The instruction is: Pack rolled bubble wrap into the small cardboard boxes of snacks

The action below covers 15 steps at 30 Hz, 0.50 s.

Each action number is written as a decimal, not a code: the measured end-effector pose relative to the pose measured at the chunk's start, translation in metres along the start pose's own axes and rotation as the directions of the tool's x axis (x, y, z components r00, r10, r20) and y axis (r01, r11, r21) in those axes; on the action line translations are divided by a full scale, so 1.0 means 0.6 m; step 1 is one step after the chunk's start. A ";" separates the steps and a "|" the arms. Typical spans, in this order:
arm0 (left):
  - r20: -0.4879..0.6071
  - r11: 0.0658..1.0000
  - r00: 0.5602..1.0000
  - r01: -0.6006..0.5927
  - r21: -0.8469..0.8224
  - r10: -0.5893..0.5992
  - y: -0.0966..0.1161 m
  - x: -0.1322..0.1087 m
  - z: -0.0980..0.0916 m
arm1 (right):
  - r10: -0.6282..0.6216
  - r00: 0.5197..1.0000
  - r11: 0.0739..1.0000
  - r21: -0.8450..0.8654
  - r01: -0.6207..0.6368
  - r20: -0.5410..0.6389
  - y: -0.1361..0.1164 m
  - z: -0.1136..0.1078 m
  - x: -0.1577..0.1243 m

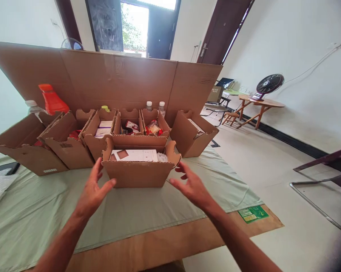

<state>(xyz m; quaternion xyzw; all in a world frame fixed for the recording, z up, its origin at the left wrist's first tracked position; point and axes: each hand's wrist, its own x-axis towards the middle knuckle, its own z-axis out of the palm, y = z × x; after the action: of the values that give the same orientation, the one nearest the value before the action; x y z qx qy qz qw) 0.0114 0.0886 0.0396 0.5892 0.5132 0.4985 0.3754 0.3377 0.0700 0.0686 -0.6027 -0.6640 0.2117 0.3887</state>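
An open cardboard box stands in front of me on the pale green cloth, with a white and brown flat carton lying inside it. My left hand hovers open just left of the box, fingers spread, not touching it. My right hand is open on the box's right side, fingers apart near its right corner. Neither hand holds anything.
Behind stands a row of several open cardboard boxes with packets and bottles, backed by a tall cardboard sheet. An orange bottle is at the left. The wooden table edge runs near me. A fan sits on a side table right.
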 end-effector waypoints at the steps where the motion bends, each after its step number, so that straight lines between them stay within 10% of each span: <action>1: 0.050 0.998 0.999 0.014 -0.059 -0.011 -0.007 -0.002 0.014 | 0.006 1.000 1.000 0.031 -0.006 0.005 0.006 0.026 -0.004; 5: 0.056 0.993 0.998 -0.009 -0.117 0.015 0.015 -0.038 0.048 | 0.005 0.998 0.996 0.091 0.000 -0.058 -0.022 0.068 -0.017; 11: -0.173 0.951 0.941 -0.303 -0.059 0.289 0.155 -0.067 0.016 | -0.208 0.955 0.976 0.015 0.216 -0.213 -0.139 -0.021 -0.021; 15: -0.264 0.950 0.927 -0.300 -0.091 0.267 0.149 -0.078 0.025 | -0.223 0.942 0.974 -0.013 0.227 -0.250 -0.142 -0.016 -0.033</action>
<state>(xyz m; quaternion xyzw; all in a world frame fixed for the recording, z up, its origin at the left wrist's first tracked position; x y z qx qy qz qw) 0.0478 0.0269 0.1123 0.5646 0.4321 0.6496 0.2694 0.2905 0.0336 0.1332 -0.5418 -0.6724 0.0937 0.4955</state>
